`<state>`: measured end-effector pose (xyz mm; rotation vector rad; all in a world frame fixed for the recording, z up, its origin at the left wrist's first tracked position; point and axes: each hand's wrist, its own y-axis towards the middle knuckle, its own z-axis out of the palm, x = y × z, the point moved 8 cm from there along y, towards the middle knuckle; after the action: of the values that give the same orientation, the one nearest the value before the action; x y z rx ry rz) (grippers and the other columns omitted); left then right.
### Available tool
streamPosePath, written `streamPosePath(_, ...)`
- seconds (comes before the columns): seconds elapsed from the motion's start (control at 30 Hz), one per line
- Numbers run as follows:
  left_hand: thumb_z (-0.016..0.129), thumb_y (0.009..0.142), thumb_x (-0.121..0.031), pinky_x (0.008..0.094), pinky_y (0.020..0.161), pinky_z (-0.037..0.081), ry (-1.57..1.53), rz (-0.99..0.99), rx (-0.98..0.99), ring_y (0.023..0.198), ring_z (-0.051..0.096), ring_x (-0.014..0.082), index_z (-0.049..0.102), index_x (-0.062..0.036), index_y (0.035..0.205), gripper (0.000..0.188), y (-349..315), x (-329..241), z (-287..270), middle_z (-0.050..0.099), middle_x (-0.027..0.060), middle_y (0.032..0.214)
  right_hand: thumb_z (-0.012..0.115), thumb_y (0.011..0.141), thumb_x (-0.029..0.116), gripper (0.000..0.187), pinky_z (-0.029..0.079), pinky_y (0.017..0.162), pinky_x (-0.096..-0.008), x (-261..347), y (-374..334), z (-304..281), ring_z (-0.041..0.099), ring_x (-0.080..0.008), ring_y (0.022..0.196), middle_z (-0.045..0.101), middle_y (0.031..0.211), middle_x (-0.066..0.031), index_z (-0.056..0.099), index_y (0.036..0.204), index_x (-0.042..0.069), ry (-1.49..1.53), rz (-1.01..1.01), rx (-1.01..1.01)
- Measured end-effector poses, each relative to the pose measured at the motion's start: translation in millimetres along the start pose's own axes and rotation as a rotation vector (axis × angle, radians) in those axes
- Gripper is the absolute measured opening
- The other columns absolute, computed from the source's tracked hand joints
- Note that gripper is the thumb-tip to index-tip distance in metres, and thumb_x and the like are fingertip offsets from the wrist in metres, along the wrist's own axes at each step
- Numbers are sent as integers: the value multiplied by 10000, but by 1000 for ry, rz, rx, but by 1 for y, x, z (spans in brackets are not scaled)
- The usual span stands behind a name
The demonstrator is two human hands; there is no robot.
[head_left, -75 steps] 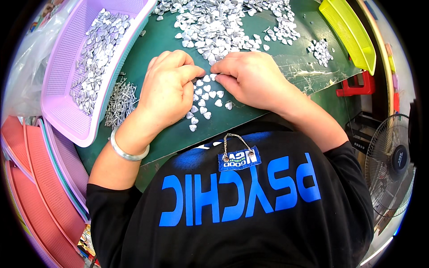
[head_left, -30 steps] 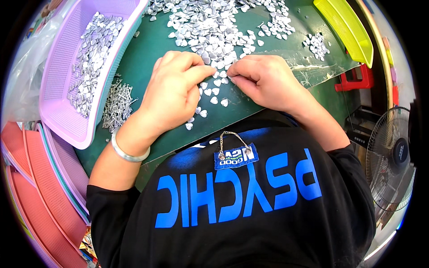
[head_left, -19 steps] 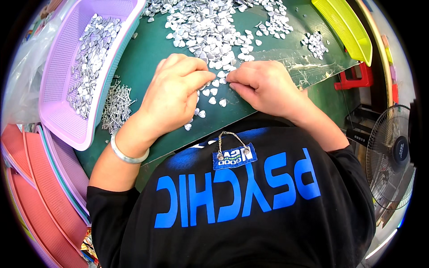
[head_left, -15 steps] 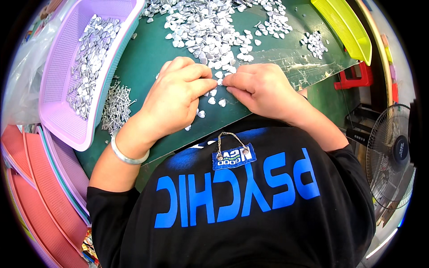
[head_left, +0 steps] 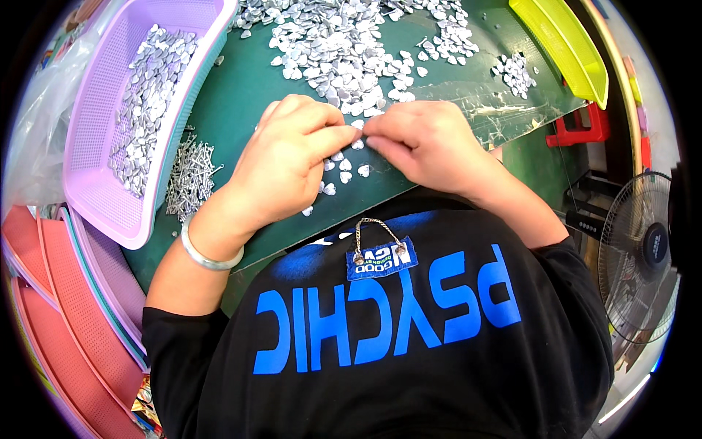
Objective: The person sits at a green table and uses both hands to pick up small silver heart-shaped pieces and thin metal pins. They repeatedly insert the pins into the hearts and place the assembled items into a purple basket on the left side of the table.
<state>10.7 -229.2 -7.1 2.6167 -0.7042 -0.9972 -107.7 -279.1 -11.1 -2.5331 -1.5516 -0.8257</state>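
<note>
Work right at the fingertips, close to the silver heart (head_left: 357, 125) between the two hands, either resting on the green tabletop (head_left: 238, 110) or lifted slightly, impossible to say which from above. Left hand (head_left: 289, 150): palm down, index finger reaching to the edge of the heart, other fingers curled, thumb mostly hidden. Right hand (head_left: 431, 143): just across from there, index finger and thumb near each other with a narrow gap at the tips. No telling about a true pinch on either side, nor about any tiny part hidden under the pads. Probably best to steady lightly with the left index finger and leave the finer movement to the right finger and thumb, pressing straight down rather than sideways, for fear of a skid on such a small, smooth piece. Mind the loose hearts (head_left: 345, 176) scattered just below, toward the near edge; avoid sweeping any under the left palm. Take care also at the tip of the big heap (head_left: 344, 62), close beyond the fingertips and easy to spill forward. Keep the left wrist low but clear of the steel pins (head_left: 192, 175) beside the purple basket (head_left: 84, 157)
</note>
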Motion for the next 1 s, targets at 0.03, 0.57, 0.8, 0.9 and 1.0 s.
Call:
streamPosePath(0.03,587,684,70,380,827,435,18,12,21,891,565,272,714,-37,915,284,0,-2,2,636,67,952,651,838,163,107,518,642,-410,-2,-1,-4,659,-290,783,669,813,-63,682,923,106,-5,-3,-51)
streamPosePath(0.57,572,699,83,395,844,432,77,25,20,903,573,288,695,-22,967,313,1,-3,1,625,98,961,620,841,117,119,527,663,-408,-14,-7,-14,666,-301,796,690,838,-83,680,943,101,25,94,-103)
streamPosePath(0.8,517,688,127,382,811,461,45,-49,-69,896,573,299,685,-9,974,358,-1,8,-6,631,113,958,641,844,142,119,515,642,-406,-7,-3,-6,656,-294,787,666,799,-70,673,956,115,-11,46,-18)
streamPosePath(0.9,508,692,133,371,798,469,52,-60,-86,890,572,301,682,-6,972,358,-1,10,-7,634,118,956,644,844,147,104,513,637,-406,-8,-2,-3,654,-292,783,661,790,-62,668,942,119,-22,28,-16)
streamPosePath(1.0,507,692,133,369,794,470,57,-63,-87,890,572,297,684,-6,963,352,-2,11,-7,635,115,954,688,813,105,106,507,603,-377,-6,-1,-3,644,-281,707,654,763,-68,682,918,98,11,10,-29)
